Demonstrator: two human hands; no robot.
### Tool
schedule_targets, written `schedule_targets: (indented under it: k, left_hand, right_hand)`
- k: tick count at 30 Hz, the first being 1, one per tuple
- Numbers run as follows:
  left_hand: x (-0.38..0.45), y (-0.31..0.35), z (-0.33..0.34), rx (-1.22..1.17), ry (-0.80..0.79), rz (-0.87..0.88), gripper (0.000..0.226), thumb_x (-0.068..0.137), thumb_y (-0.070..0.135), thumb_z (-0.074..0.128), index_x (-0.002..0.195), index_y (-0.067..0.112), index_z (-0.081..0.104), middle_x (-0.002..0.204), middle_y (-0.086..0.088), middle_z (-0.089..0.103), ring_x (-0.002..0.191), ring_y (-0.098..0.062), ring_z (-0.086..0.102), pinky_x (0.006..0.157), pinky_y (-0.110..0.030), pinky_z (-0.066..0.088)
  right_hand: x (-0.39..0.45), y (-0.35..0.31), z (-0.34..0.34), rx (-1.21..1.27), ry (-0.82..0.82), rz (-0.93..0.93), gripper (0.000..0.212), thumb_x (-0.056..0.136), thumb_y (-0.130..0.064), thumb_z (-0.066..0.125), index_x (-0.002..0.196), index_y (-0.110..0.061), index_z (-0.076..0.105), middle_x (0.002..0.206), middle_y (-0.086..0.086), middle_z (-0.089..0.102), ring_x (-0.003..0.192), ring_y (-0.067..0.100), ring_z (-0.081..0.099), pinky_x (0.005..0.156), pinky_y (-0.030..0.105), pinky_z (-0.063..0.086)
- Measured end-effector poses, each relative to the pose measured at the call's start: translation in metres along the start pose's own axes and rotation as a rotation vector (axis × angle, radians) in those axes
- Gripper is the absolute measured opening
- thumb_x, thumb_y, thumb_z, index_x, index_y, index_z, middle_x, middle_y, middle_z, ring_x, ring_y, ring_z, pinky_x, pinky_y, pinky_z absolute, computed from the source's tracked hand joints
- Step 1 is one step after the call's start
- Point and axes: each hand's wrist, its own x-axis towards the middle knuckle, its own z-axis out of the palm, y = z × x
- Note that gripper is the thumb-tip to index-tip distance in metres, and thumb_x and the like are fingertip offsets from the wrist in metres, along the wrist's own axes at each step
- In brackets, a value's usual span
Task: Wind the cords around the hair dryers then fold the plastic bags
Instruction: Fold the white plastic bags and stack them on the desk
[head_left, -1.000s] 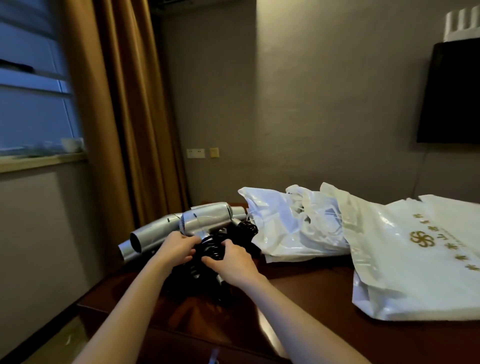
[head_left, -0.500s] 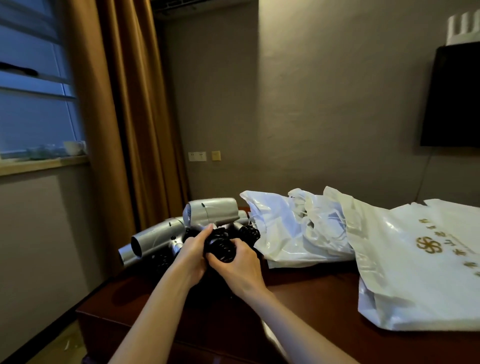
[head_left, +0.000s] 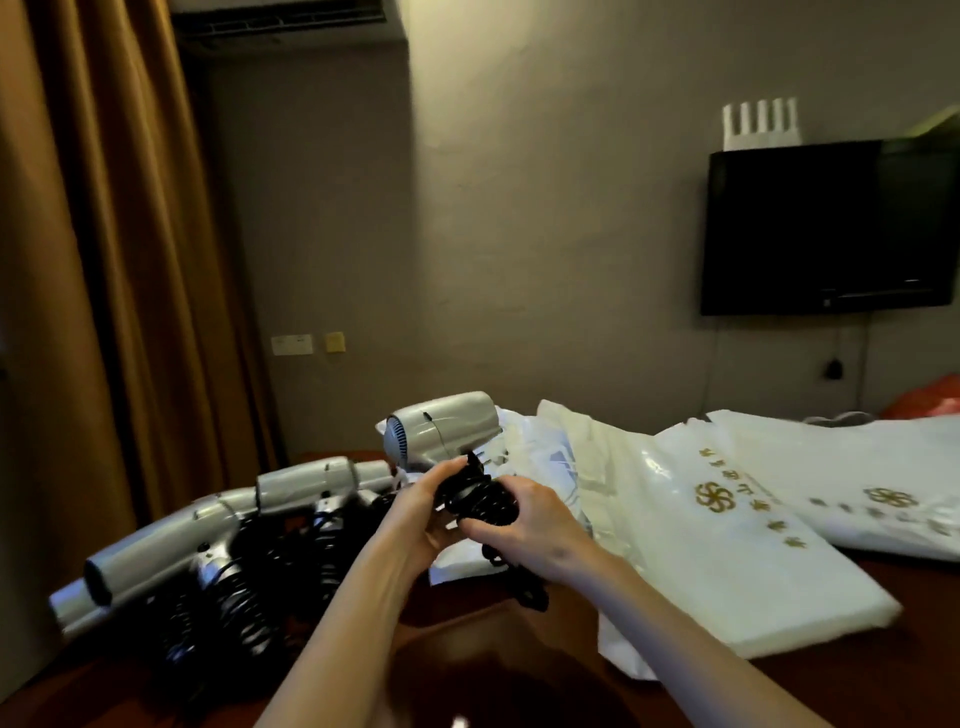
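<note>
A silver hair dryer (head_left: 441, 428) is lifted above the dark wooden table (head_left: 519, 670). My left hand (head_left: 418, 512) grips its handle, which is wrapped in black coiled cord (head_left: 475, 496). My right hand (head_left: 530, 522) holds the cord from the right; a loose loop of it hangs down to the table. Several more silver hair dryers (head_left: 218, 525) with black cords lie in a heap at the left. White plastic bags (head_left: 727, 525) with a gold emblem lie spread across the right of the table.
A brown curtain (head_left: 104, 260) hangs at the left. A black television (head_left: 826, 228) is mounted on the far wall. Something red (head_left: 930, 400) lies at the far right behind the bags.
Both hands have lifted the hair dryer up and to the right, away from the heap. The view has swung to the right.
</note>
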Motion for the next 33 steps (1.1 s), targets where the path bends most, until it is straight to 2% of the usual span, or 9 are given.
schedule_targets:
  k: [3,7,11,14,18,23,26,30,33]
  left_hand:
    - [0.006,-0.017,0.03,0.017,-0.051,-0.061,0.011,0.093,0.019,0.06,0.088,0.011,0.065,0.074,-0.006,0.068,0.07,-0.019,0.063,0.061,-0.034,0.051]
    - [0.012,-0.038,0.05,-0.01,-0.098,-0.183,0.01,0.088,0.017,0.064,0.085,0.008,0.063,0.079,-0.012,0.063,0.073,-0.025,0.06,0.064,-0.033,0.049]
    - [0.015,-0.046,0.044,-0.08,-0.105,-0.233,0.01,0.087,0.016,0.062,0.088,0.006,0.063,0.073,-0.015,0.068,0.076,-0.03,0.061,0.068,-0.038,0.049]
    - [0.02,-0.044,0.032,-0.055,-0.074,-0.162,0.006,0.091,0.014,0.06,0.09,0.008,0.063,0.062,-0.009,0.069,0.076,-0.028,0.061,0.071,-0.04,0.048]
    - [0.017,-0.045,0.031,-0.08,-0.091,-0.144,0.005,0.09,0.013,0.063,0.093,0.009,0.064,0.066,-0.006,0.071,0.065,-0.021,0.068,0.064,-0.035,0.056]
    - [0.009,-0.046,0.06,-0.1,-0.145,-0.142,0.008,0.091,0.016,0.064,0.092,0.008,0.063,0.07,-0.01,0.069,0.06,-0.02,0.069,0.045,-0.027,0.053]
    - [0.002,-0.046,0.079,-0.126,-0.206,-0.173,0.017,0.096,0.017,0.055,0.082,0.006,0.055,0.056,-0.009,0.064,0.046,-0.019,0.064,0.04,-0.023,0.049]
    - [-0.007,-0.046,0.102,-0.133,-0.314,-0.192,0.017,0.091,0.014,0.053,0.078,0.004,0.058,0.064,-0.014,0.064,0.057,-0.026,0.061,0.063,-0.036,0.051]
    - [-0.011,-0.045,0.127,-0.124,-0.323,-0.19,0.019,0.096,0.013,0.051,0.08,0.003,0.057,0.061,-0.013,0.064,0.05,-0.022,0.063,0.059,-0.033,0.051]
  right_hand:
    - [-0.005,0.025,-0.04,0.098,-0.071,0.113,0.049,0.079,-0.062,0.061,0.089,-0.015,0.068,0.082,-0.002,0.066,0.079,0.011,0.061,0.078,0.035,0.048]
    - [-0.001,0.076,-0.055,-0.047,0.339,0.361,0.058,0.086,-0.054,0.057,0.128,-0.015,0.05,0.129,0.007,0.051,0.12,0.023,0.048,0.1,0.039,0.041]
    - [-0.02,0.128,-0.033,-0.454,0.005,0.546,0.084,0.077,-0.069,0.054,0.14,-0.017,0.031,0.142,0.007,0.036,0.133,0.03,0.034,0.106,0.05,0.033]
    - [-0.027,0.142,-0.035,-0.534,-0.041,0.482,0.065,0.082,-0.058,0.052,0.133,-0.019,0.044,0.137,0.005,0.045,0.129,0.026,0.039,0.106,0.047,0.032]
    - [-0.043,0.151,-0.077,-0.275,-0.176,0.36,0.025,0.097,-0.039,0.043,0.109,-0.024,0.059,0.113,-0.003,0.06,0.106,0.019,0.055,0.093,0.032,0.041]
    - [-0.074,0.154,-0.13,0.062,-0.271,0.472,0.031,0.105,-0.023,0.034,0.099,-0.015,0.063,0.106,0.001,0.064,0.098,0.014,0.059,0.1,0.038,0.041]
    - [-0.084,0.141,-0.155,0.139,-0.336,0.548,0.026,0.103,-0.035,0.035,0.108,-0.021,0.057,0.116,-0.01,0.058,0.104,0.002,0.055,0.095,0.017,0.041]
    - [-0.083,0.139,-0.18,0.08,-0.23,0.519,0.058,0.084,-0.067,0.05,0.111,-0.016,0.061,0.121,0.0,0.062,0.1,0.004,0.06,0.081,0.009,0.046]
    - [-0.085,0.124,-0.187,-0.059,-0.091,0.419,0.032,0.102,-0.035,0.031,0.102,-0.018,0.058,0.104,0.001,0.06,0.089,0.002,0.054,0.069,0.002,0.041]
